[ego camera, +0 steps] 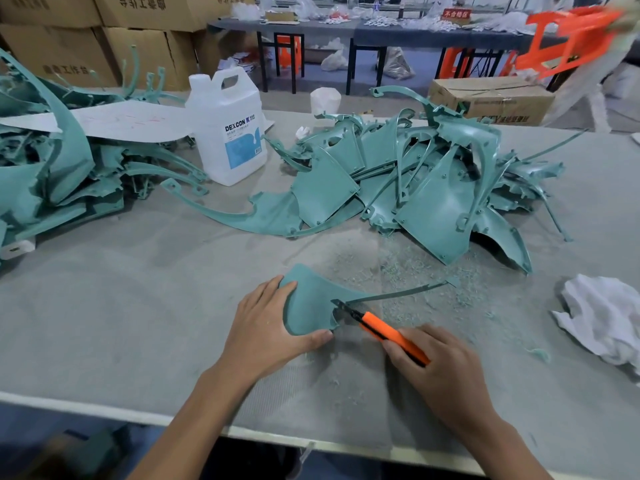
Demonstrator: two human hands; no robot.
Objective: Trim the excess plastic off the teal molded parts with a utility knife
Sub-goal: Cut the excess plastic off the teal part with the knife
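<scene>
- A big heap of teal parts [52,174] lies at the left edge of the desk [121,323]. The picture cuts it off, so I cannot count them. I also cannot tell if they are trimmed.
- A white jug [227,129] stands near the far edge, and no hand is on it.
- In the middle, near the front edge, the left hand [266,327] holds one teal part [308,306]. The thumb bends around the near rim and the fingers wrap over the wide end. The fingertips hide behind the plastic.
- I think this part is only half done. A long thin strip [398,292] sticks out from it to the right.
- The utility knife [391,332] has its blade right where that strip starts. The blade is small and dark, so I cannot tell if it is in the plastic.
- The right hand [440,368] grips the orange handle with its fingers curled tight around it.
- Tiny teal shavings [398,271] lie on the desk behind the knife, so I guess some trimming is done.
- A second heap [415,188] sits toward the far right corner. Many pieces there have thin bits poking out, so a lot of work looks left.
- A crumpled white rag [602,317] lies by the right edge.
</scene>
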